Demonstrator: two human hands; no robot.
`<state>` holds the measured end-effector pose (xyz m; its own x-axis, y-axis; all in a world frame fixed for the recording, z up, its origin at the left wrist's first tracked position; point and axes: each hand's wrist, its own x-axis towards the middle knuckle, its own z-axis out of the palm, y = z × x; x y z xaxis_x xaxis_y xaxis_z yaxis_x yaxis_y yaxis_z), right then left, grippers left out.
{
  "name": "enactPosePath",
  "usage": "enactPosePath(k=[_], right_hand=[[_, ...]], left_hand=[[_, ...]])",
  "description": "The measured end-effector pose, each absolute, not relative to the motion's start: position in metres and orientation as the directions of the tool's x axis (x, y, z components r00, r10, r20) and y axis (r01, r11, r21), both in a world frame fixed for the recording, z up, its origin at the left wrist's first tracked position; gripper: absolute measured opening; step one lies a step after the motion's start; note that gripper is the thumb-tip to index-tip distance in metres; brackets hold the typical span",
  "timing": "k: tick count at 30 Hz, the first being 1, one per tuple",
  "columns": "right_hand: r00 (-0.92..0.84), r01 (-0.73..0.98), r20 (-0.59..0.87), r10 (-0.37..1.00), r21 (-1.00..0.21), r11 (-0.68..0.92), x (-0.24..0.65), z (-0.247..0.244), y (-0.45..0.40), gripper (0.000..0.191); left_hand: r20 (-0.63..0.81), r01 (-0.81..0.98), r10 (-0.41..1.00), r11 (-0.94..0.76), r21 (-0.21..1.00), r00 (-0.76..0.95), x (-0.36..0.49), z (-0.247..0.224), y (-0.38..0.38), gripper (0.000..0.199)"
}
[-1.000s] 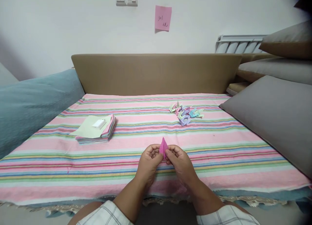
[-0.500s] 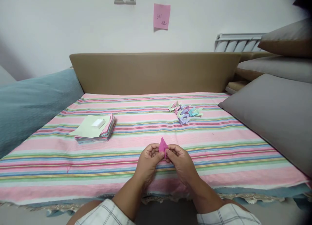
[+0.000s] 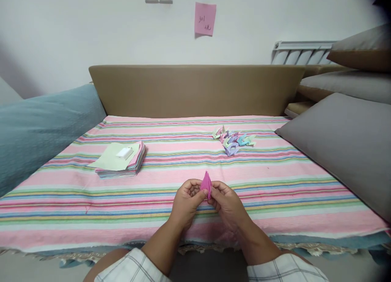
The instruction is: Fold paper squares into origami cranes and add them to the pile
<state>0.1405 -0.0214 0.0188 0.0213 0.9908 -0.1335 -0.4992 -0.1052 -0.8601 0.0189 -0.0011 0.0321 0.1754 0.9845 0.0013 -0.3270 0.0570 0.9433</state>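
Observation:
A folded piece of bright pink origami paper point(image 3: 206, 183), narrow with its point upward, is held between my two hands just above the striped cloth. My left hand point(image 3: 188, 200) grips its left side, thumb across the lower front and fingers curled behind. On the right side, my right hand point(image 3: 226, 202) pinches the lower edge between thumb and fingers. The fingertips behind the paper are partly hidden. Farther off, to the right, lies a cluster of small folded paper cranes point(image 3: 232, 141) in green, pink, purple and blue.
A stack of coloured paper sheets point(image 3: 114, 158) sits at the left with a small white box point(image 3: 124, 153) on it. The striped cloth point(image 3: 171, 160) covers the seat. Grey cushions point(image 3: 342, 143) stand at the right, a blue-covered armrest point(image 3: 49, 123) at the left, a brown backrest point(image 3: 195, 90) behind.
The pink paper has turned slightly between my fingers and looks narrower, with its layered edge to the right. Both hands keep their hold; the whole view has shifted a little.

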Motion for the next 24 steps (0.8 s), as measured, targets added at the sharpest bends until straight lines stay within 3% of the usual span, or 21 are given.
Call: enactPosePath(k=[5, 10, 24], right_hand=[[0.104, -0.432, -0.026, 0.994, -0.902, 0.022, 0.1401, 0.0200, -0.0218, 0.029], [0.074, -0.411, 0.030, 0.997, -0.910, 0.058, 0.1396, 0.0179, -0.0223, 0.022], [0.086, -0.414, -0.048, 0.995, -0.910, -0.008, 0.1350, 0.0215, -0.0220, 0.036]], left_hand=[[0.007, -0.337, 0.985, 0.052, 0.940, 0.172, 0.0197, 0.0347, -0.0016, 0.029], [0.017, -0.358, 0.994, 0.025, 0.933, 0.112, 0.0210, 0.0344, -0.0016, 0.029], [-0.002, -0.354, 0.992, 0.046, 0.934, 0.125, 0.0194, 0.0341, -0.0037, 0.031]])
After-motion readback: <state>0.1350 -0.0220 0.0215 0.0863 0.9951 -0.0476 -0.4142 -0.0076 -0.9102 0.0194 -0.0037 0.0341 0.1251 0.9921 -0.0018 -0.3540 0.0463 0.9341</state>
